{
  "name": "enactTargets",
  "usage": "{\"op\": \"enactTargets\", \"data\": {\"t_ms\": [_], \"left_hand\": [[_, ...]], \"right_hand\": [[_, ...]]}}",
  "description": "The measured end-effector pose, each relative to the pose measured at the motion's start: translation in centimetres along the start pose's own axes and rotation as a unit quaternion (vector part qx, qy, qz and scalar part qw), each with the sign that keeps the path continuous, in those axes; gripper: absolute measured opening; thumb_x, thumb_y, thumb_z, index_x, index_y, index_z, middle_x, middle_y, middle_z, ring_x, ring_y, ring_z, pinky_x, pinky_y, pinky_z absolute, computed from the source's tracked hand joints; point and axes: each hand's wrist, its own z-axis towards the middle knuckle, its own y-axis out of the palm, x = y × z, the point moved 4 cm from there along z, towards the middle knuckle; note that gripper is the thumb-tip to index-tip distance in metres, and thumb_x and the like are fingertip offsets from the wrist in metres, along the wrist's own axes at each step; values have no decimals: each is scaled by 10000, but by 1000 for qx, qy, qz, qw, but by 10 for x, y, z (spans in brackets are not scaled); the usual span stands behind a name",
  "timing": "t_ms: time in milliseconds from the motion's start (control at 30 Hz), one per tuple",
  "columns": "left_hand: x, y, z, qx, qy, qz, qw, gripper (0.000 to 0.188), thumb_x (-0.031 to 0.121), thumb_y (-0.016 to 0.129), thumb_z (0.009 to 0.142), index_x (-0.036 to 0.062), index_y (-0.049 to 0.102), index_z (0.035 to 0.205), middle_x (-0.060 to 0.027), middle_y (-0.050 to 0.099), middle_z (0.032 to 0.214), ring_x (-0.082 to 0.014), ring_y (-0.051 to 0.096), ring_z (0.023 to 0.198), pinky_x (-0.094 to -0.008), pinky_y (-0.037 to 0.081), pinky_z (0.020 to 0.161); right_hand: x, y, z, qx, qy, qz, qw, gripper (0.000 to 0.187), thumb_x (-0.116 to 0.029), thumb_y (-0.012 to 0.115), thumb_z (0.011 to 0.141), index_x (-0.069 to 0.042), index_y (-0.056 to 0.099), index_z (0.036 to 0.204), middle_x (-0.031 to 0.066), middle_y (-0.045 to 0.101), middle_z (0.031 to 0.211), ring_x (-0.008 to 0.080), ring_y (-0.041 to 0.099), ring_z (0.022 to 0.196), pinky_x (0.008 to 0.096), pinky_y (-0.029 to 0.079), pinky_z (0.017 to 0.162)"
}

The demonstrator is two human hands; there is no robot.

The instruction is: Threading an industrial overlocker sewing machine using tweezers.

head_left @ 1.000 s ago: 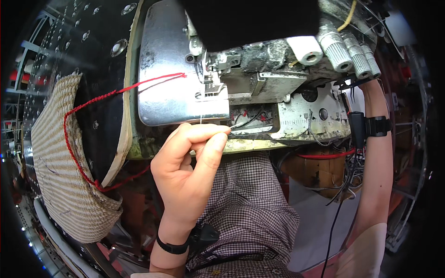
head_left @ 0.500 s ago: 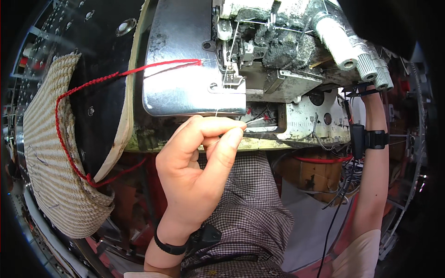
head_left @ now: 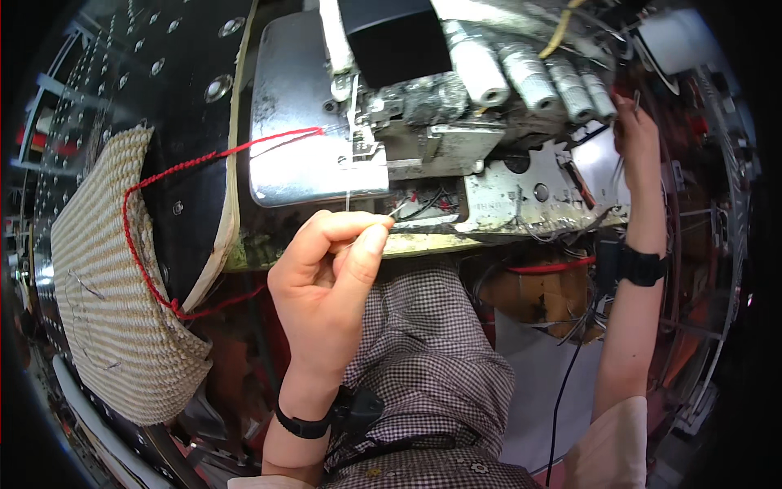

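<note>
My left hand (head_left: 322, 273) is closed, thumb and forefinger pinching a white thread (head_left: 349, 200) just in front of the sewing machine's shiny metal bed (head_left: 297, 175). The thread runs up toward the needle area (head_left: 366, 151); a short end sticks out past my fingertips. At the far right, my right hand (head_left: 639, 138) is raised beside the machine. Its fingers are curled round a slim metal tool (head_left: 619, 173), whose exact kind is hard to make out. A red chained cord (head_left: 195, 160) stretches from the bed across the dark table.
A striped woven piece (head_left: 122, 301) hangs over the table edge at left. Grey ribbed knobs (head_left: 521, 73) line the machine's front. Below its open base sits a cardboard box (head_left: 538, 295); a black cable (head_left: 562, 407) hangs alongside.
The view has shifted, with the machine now farther left. My right hand has risen at the far right, with a slim metal tool showing in it. My left hand keeps its pinch on the thread.
</note>
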Motion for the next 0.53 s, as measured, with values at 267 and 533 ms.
{"op": "enactTargets", "data": {"t_ms": [267,533], "left_hand": [[8,8,-13,-15,-8,32,999,54,6,579,870,-19,625,880,15,544,795,-31,392,667,-184,291,609],[-9,20,-20,-33,-45,-60,997,84,55,587,891,-1,621,944,-5,562,814,-60,433,682,-204,340,629]], "right_hand": [[48,-8,-30,-73,181,288,938,455,-369,409,994,31,622,1032,28,588,756,63,463,547,224,328,434],[49,2,-58,-48,-21,-297,954,379,-384,632,813,-21,697,900,193,673,863,288,660,821,380,492,745]]}}
